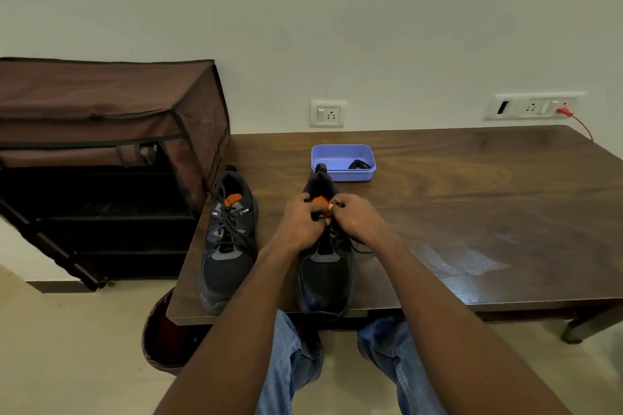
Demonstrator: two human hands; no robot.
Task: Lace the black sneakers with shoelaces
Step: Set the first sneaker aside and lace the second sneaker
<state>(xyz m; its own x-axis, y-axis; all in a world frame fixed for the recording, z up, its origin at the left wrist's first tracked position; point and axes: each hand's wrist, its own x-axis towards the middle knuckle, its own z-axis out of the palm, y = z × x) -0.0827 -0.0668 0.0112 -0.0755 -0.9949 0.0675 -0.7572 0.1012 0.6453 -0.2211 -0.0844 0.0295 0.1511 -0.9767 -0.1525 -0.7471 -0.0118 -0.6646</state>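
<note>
Two black sneakers stand side by side on the dark wooden table, toes toward me. The left sneaker is laced with a black shoelace up to its orange tongue tab. Over the upper eyelets of the right sneaker, my left hand and my right hand meet with curled fingers and pinch its black shoelace. A loop of that lace lies on the table to the right of the shoe. My hands hide most of the lacing.
A purple plastic tray with a small black item inside sits just behind the right sneaker. A brown fabric shoe rack stands left of the table. Wall sockets and a red cable are behind. A dark round basket sits under the table's left corner.
</note>
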